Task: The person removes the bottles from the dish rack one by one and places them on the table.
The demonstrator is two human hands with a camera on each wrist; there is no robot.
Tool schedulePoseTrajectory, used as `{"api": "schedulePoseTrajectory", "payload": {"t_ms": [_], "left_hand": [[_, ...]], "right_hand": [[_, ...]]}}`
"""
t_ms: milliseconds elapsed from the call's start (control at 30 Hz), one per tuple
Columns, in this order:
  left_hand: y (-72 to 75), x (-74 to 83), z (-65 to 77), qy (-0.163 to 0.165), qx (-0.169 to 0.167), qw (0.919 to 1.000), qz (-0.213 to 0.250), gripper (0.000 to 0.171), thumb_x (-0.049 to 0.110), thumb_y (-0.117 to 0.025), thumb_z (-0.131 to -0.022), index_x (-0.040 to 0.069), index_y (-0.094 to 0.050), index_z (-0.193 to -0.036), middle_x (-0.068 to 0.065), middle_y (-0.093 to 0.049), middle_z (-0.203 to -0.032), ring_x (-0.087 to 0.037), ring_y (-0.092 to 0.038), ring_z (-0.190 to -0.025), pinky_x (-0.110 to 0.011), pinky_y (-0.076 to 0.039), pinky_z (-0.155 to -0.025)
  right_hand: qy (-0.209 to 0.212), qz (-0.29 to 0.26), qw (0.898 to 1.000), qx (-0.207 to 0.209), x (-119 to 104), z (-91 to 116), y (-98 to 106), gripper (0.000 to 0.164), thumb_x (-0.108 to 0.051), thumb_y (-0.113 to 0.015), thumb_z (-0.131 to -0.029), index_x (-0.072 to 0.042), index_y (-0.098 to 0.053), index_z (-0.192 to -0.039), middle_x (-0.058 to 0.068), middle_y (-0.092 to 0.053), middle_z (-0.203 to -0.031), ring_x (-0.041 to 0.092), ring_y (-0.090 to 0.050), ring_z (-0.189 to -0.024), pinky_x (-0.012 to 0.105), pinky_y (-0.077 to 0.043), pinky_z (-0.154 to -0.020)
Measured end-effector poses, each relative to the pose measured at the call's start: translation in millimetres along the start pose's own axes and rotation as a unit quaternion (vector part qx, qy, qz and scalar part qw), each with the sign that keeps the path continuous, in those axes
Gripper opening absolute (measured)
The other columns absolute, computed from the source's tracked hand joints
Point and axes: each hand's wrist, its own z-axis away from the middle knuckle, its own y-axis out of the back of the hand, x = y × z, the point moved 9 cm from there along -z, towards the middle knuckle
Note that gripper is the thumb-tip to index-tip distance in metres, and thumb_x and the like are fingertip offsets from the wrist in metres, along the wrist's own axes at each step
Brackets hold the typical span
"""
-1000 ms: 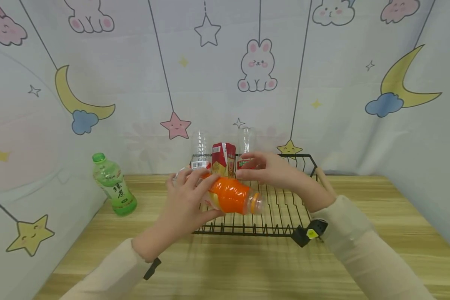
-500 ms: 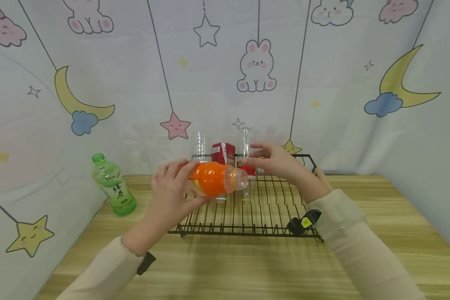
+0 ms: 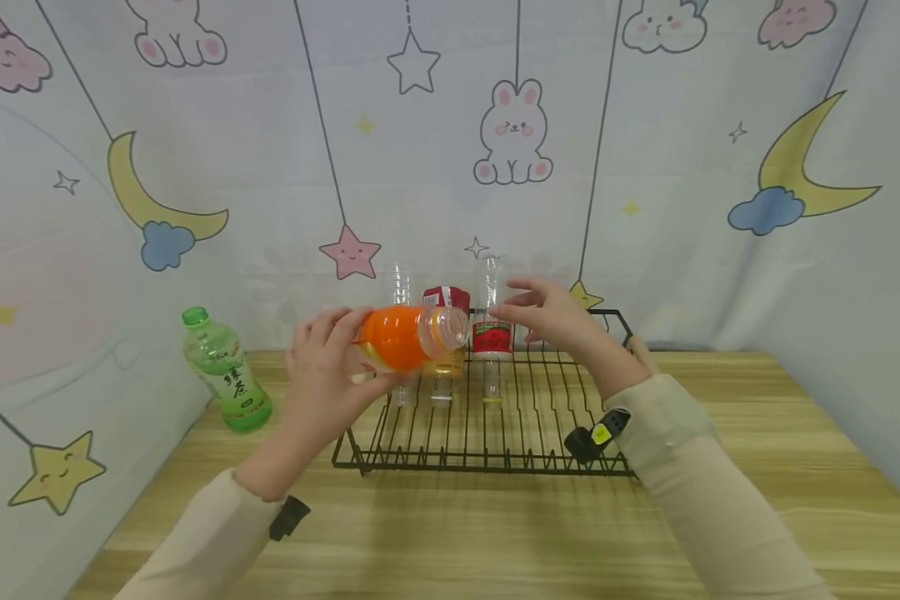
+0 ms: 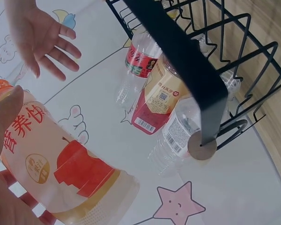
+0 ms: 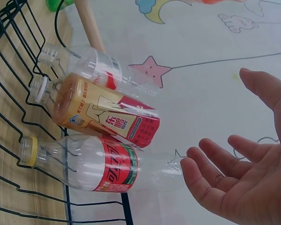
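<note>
My left hand grips an uncapped plastic drink bottle with an orange upper part, tilted sideways above the rack with its mouth to the right. In the left wrist view a red apple shows on its label. My right hand holds nothing; its fingers are spread beside a clear bottle with a red label. That bottle stands neck down in the black wire rack. Left of it, also neck down, are a red and gold bottle and a clear ribbed bottle, partly hidden in the head view.
A green tea bottle with a green cap stands on the wooden table, left of the rack. Behind the rack hangs a printed cloth. The rack has a wooden handle at its right end.
My left hand has moved left and up with the orange bottle, whose mouth has turned more toward the camera. My right hand has drawn slightly right and up, uncovering the red-label bottle.
</note>
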Motion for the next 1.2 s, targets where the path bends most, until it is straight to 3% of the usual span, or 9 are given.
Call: {"api": "schedulePoseTrajectory", "payload": {"t_ms": [233, 500, 800, 1000, 1200], "left_hand": [[0.5, -10.3, -2.3, 0.035, -0.005, 0.9993, 0.014, 0.075, 0.026, -0.089, -0.067, 0.008, -0.052, -0.13, -0.015, -0.048, -0.13, -0.035, -0.035, -0.115, -0.057, -0.026, -0.094], [3.3, -26.2, -6.4, 0.053, 0.024, 0.9978, 0.032, 0.074, 0.027, -0.09, -0.066, 0.008, -0.054, -0.127, -0.015, -0.051, -0.124, -0.034, -0.036, -0.109, -0.049, -0.029, -0.086], [2.1, -61.2, -9.4, 0.097, 0.029, 0.9922, 0.073, 0.069, 0.025, -0.087, -0.07, 0.009, -0.053, -0.128, -0.012, -0.051, -0.121, -0.034, -0.032, -0.115, -0.051, -0.03, -0.09], [2.2, -85.1, -7.4, 0.15, 0.035, 0.9858, 0.067, 0.071, 0.028, -0.085, -0.073, 0.007, -0.051, -0.132, -0.014, -0.052, -0.127, -0.036, -0.034, -0.121, -0.06, -0.024, -0.1], [2.7, -100.8, -4.1, 0.172, 0.052, 0.9812, 0.071, 0.069, 0.027, -0.084, -0.074, 0.006, -0.051, -0.131, -0.016, -0.053, -0.12, -0.034, -0.039, -0.117, -0.057, -0.018, -0.103]], "right_hand": [[-0.014, -0.021, 0.999, 0.022, 6.9, -6.5, 3.2, 0.072, -0.041, -0.065, -0.09, -0.016, -0.033, -0.15, 0.012, -0.049, -0.142, 0.031, -0.054, -0.12, 0.044, -0.052, -0.091], [-0.018, -0.064, 0.997, 0.037, 14.6, -14.4, -0.8, 0.073, -0.04, -0.066, -0.09, -0.015, -0.032, -0.149, 0.013, -0.046, -0.144, 0.031, -0.05, -0.125, 0.046, -0.05, -0.095], [-0.034, -0.103, 0.993, 0.052, 25.2, -23.2, -3.4, 0.073, -0.037, -0.066, -0.091, -0.014, -0.031, -0.15, 0.015, -0.041, -0.147, 0.032, -0.048, -0.128, 0.049, -0.047, -0.099], [-0.053, -0.109, 0.991, 0.057, 34.0, -28.9, -5.1, 0.074, -0.037, -0.066, -0.091, -0.014, -0.029, -0.151, 0.015, -0.039, -0.15, 0.032, -0.046, -0.13, 0.045, -0.048, -0.099], [-0.065, -0.111, 0.99, 0.06, 42.2, -32.5, -5.7, 0.077, -0.038, -0.066, -0.091, -0.012, -0.027, -0.152, 0.016, -0.037, -0.151, 0.032, -0.046, -0.13, 0.045, -0.046, -0.1]]}}
